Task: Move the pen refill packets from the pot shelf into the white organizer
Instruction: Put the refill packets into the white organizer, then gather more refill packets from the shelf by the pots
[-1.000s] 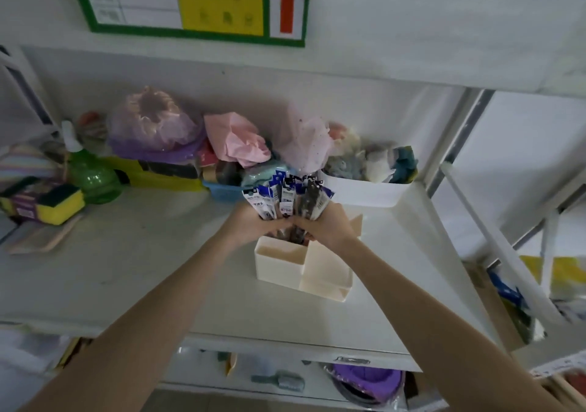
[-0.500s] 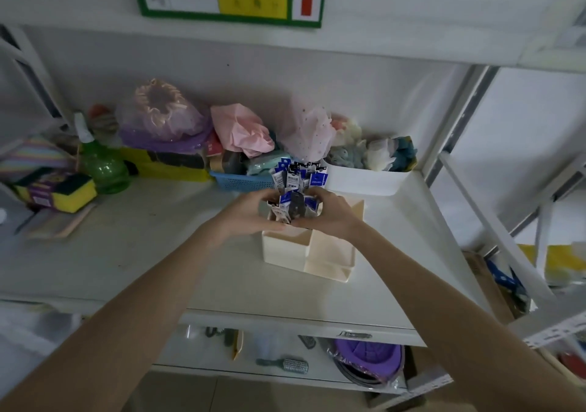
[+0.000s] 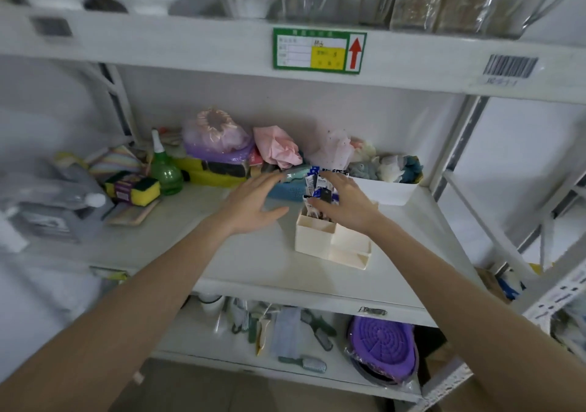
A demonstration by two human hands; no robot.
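Packets [image 3: 318, 186] stand upright in the rear compartment of the organizer [image 3: 333, 242], tops sticking out above the rim. Organizer sits on the middle shelf [image 3: 253, 262], right of centre, near the front edge.

I see my right hand [image 3: 344, 203] directly over the organizer, fingers spread and relaxed, not gripping. Fingertips sit at the packet tops; I cannot tell whether they touch or just hover. Thumb points left along the front of the packets. Palm faces down and left, forearm coming in from lower right.

My left hand [image 3: 253, 203] is released too: fingers straight, splayed, holding nothing. It hangs above the shelf just left of the organizer, apart from it, fingertips reaching toward the blue basket [image 3: 287, 191]. Forearm enters from lower left.

Behind the organizer: white bin [image 3: 385, 191] stuffed with soft items, pink cloth [image 3: 277, 146], purple bagged bundle [image 3: 215, 138] on a yellow box [image 3: 209, 172]. Further left: green spray bottle [image 3: 165, 169], yellow sponge pack [image 3: 133, 188], grey jug [image 3: 54, 202].

Label with red arrow [image 3: 318, 50] on the shelf edge above, barcode sticker [image 3: 510, 67] to its right. Lower shelf holds a purple pot [image 3: 382, 348], a brush [image 3: 304, 363] and small tools.
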